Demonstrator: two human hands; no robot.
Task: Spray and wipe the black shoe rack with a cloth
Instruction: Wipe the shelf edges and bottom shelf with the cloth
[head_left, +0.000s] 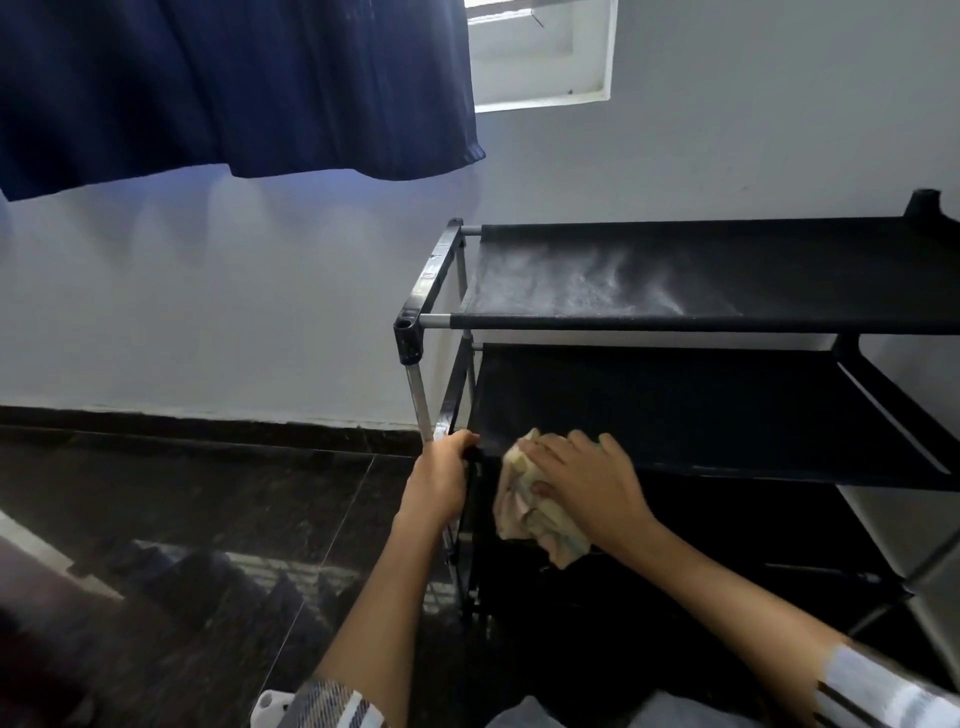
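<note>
- Shoe rack (701, 415): black, with fabric tiers strung between metal tubes, standing on the dark glossy floor (208, 519) against a pale wall (260, 286).
- Top tier (727, 270) carries a whitish mist or dust patch spread across its middle, densest toward the centre of the fabric.
- Second tier (727, 410) sits directly below; its front edge runs from the left corner post out toward the right edge of the view.
- Left hand (441, 480) is clenched around the rack's front left post, right at the corner where the second tier's front edge meets it.
- Right hand (587, 483) lies palm down with fingers spread over a crumpled beige cloth (535, 512), pressing it against the front edge of the second tier, near that tier's left corner.
- Part of the cloth hangs loose below the front edge, in front of the dark space under the tier.
- The two hands are near each other, with the corner post and a short stretch of rail between them.
- Both forearms are bare; plaid sleeve cuffs show at the bottom of the view.
- A dark blue curtain (234, 88) hangs at the upper left, partly covering a white-framed window (545, 57).
- A white object at the bottom edge, by the left sleeve, is too cropped to identify.
</note>
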